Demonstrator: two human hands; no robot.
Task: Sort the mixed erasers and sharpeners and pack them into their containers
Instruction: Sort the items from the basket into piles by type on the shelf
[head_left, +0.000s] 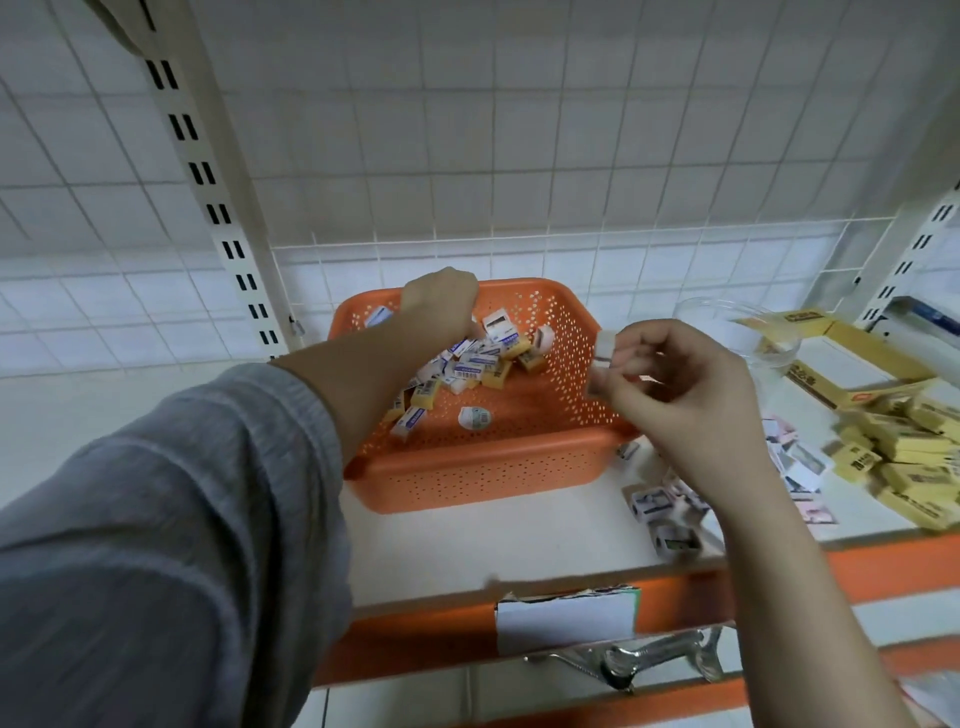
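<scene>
A grey-sleeved left arm (171, 499) is being stretched forward and down into an orange perforated basket (498, 457) on a white shelf (467, 551), seen from the head camera. The left hand (439, 306) is being lowered, wrist bent and knuckles up, onto a heap of mixed erasers and sharpeners (478, 364); its fingertips are hidden behind the hand, so whether anything is being gripped cannot be told. The heap is being kept in the basket's far half: small white-and-blue wrapped blocks with barcodes, yellow blocks among them, and one rounded white piece (474, 417) lying apart nearer the front wall. The print on the wrappers is too blurred to be read.

To the right, above the basket's right rim, a small white boxed piece (602, 349) is being pinched by the curled fingers and thumb of the right hand (685, 395). Beneath that forearm, white boxed sharpeners (660, 506) are being gathered on the shelf. A clear plastic tub (748, 332) is standing behind the hand. At the far right, yellow erasers (904, 467) are being piled beside open yellow cartons (852, 364), whose dark lettering is illegible.
</scene>
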